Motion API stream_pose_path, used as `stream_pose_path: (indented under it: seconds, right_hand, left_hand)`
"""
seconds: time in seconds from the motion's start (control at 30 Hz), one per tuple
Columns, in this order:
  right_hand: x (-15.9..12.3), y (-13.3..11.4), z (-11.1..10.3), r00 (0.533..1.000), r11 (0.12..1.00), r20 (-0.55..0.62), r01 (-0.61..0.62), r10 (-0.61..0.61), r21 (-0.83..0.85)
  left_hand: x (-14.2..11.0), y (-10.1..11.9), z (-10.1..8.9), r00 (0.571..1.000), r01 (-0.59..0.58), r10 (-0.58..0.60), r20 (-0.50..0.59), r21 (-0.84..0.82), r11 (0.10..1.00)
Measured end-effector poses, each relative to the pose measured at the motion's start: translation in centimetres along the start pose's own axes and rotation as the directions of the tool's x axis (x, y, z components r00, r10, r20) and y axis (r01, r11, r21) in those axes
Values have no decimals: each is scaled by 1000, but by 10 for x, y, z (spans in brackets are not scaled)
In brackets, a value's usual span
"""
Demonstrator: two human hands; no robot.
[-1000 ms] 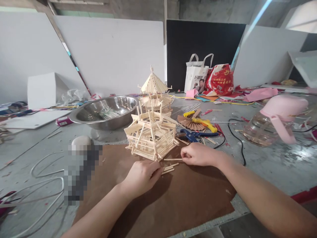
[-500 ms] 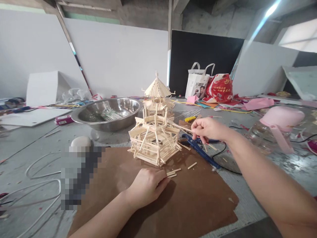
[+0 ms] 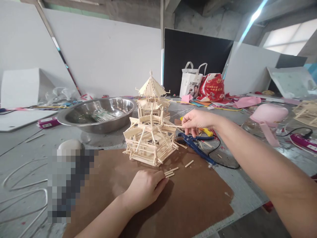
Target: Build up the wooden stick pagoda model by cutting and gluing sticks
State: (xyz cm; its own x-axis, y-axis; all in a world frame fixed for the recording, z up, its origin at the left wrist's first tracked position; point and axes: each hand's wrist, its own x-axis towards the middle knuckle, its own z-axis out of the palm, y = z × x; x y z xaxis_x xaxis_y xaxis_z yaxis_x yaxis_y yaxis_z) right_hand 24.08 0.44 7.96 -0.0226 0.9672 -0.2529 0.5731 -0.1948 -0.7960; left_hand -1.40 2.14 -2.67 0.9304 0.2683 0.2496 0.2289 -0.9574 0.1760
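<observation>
A hexagonal frame of pale wooden sticks stands upright on the back part of a brown board. Right of it, my right hand is closed in a pinch on a thin wooden stick. The stick's far end reaches the frame's upper right rim; whether it touches cannot be told. My left hand rests on the board before the frame, fingers curled under. Several short sticks lie at its fingertips; what the fingers hold, if anything, is hidden.
Behind the frame rises a roofed stick tower. A steel basin stands left of it. Blue-handled pliers and a black cable lie to the right, near a pink-lidded jar. A white rounded object sits left. Bags stand behind.
My view has turned a little to the right. My right hand has come closer to the frame with the stick. My left hand stays in place on the board.
</observation>
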Motion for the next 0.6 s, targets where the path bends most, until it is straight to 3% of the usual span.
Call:
stream_pose_path:
  seconds: [0.3,0.47,0.6]
  right_hand:
    - [0,5,-1,1000,1000,-11,-1,1,-19]
    - [-21,31,-1,999,1000,-33,-9,10,30]
    - [-32,60,20,994,997,77,-82,82,-12]
  left_hand:
    - [1,0,-1,1000,-1,1,31,14,1000]
    - [1,0,0,996,71,-72,46,28,997]
    - [0,-1,0,984,172,-173,30,44,984]
